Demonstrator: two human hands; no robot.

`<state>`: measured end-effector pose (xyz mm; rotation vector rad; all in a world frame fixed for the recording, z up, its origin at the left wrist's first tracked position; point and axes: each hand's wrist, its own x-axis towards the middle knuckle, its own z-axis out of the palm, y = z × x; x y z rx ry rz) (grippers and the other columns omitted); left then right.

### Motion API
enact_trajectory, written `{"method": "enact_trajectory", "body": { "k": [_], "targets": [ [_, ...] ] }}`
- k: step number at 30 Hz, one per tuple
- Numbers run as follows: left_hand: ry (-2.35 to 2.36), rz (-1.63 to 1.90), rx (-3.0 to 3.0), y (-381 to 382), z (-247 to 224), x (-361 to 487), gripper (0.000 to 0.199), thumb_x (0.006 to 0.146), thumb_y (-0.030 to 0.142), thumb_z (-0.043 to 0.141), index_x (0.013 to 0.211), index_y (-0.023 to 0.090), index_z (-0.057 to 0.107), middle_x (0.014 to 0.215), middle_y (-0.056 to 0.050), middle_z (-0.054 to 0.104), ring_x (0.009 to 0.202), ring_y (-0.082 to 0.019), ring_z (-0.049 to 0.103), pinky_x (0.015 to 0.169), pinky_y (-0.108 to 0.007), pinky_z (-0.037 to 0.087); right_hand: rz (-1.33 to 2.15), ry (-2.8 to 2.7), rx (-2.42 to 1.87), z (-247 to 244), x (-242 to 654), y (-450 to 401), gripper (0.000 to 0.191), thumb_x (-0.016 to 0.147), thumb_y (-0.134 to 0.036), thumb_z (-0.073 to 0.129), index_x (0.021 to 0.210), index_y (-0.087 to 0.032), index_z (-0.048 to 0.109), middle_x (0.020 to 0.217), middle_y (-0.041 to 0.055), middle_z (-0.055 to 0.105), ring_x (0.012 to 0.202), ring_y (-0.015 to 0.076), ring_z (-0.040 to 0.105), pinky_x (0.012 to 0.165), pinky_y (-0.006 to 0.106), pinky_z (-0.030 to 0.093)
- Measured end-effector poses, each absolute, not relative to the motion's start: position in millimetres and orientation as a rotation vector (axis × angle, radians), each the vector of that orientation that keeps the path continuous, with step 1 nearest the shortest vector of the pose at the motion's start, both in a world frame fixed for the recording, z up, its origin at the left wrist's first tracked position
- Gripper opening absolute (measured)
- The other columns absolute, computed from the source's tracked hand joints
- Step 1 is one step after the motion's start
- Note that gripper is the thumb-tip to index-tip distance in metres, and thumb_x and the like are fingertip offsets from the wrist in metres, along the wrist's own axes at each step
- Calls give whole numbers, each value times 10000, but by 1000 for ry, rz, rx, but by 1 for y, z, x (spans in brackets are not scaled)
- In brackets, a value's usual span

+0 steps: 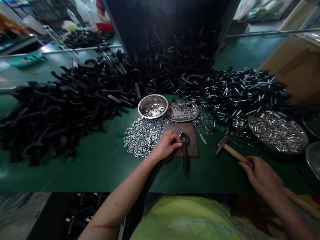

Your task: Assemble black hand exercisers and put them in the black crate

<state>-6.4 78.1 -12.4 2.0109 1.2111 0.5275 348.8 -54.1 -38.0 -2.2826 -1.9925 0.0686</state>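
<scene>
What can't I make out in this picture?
In the head view:
Black handle: ring partly covered by the left hand.
Hammer: grip partly hidden by the right hand.
Metal bowl: cut off by the right edge.
Nuts: threads too small to see.
Far arm: blurred; its person cut off by the top edge.

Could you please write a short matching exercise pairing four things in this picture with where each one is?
1. Hammer
2. Black ringed part
3. Silvery nuts
4. Cardboard box

A. Spread to the left of the brown plate
B. Far right, toward the back
C. In the right hand
D. Partly over the plate, beside the left hand

Pairs: 1-C; 2-D; 3-A; 4-B
</scene>
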Motion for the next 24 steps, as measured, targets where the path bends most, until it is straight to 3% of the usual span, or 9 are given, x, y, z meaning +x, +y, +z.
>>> {"method": "enact_trajectory", "body": {
  "k": [4, 8, 10, 15, 19, 24],
  "targets": [
    [1254, 453, 1978, 82, -8, -4, 89, 771, 261, 646, 789, 177, 624, 889, -28, 583, 892, -191, 532, 806, -319, 407, 313, -1867, -2253, -18, 328, -37, 397, 876, -515, 384, 1007, -195, 576, 905, 122, 680, 745, 287, 652, 586, 393, 497],
    [1263, 419, 1872, 88, -11, -3, 100, 731, 261, 672, 761, 177, 626, 885, -17, 589, 850, -171, 544, 769, -290, 423, 845, -1674, -1913, 16, 282, -15, 441, 917, -463, 364, 1222, -199, 540, 755, 40, 664, 682, 187, 647, 592, 295, 523],
    [1262, 421, 1819, 90, -15, -4, 109, 704, 257, 691, 751, 176, 635, 881, -13, 592, 829, -160, 549, 757, -276, 428, 964, -1599, -1752, 34, 258, -7, 439, 925, -443, 385, 1289, -229, 503, 793, 31, 664, 676, 161, 641, 579, 265, 529],
    [1277, 465, 1741, 91, -21, -4, 117, 672, 245, 713, 732, 173, 642, 868, -6, 595, 803, -147, 553, 748, -265, 429, 656, -1601, -1438, 45, 230, 4, 448, 933, -305, 414, 1381, -316, 402, 1129, 53, 647, 794, 163, 657, 675, 309, 569],
    [1289, 455, 1751, 90, -20, -3, 126, 671, 256, 713, 731, 178, 634, 837, -1, 599, 768, -145, 547, 717, -267, 430, 509, -2081, -1516, 27, 230, 23, 409, 923, -265, 405, 1322, -276, 493, 1187, 61, 654, 981, 230, 659, 854, 431, 545],
    [1298, 480, 1788, 88, -18, -2, 112, 677, 245, 706, 724, 183, 625, 845, -4, 600, 799, -154, 549, 748, -281, 430, 391, -2008, -1491, 40, 227, 23, 431, 945, -251, 360, 1372, -262, 414, 1267, 54, 610, 1076, 208, 626, 890, 367, 538]
  ]
}}
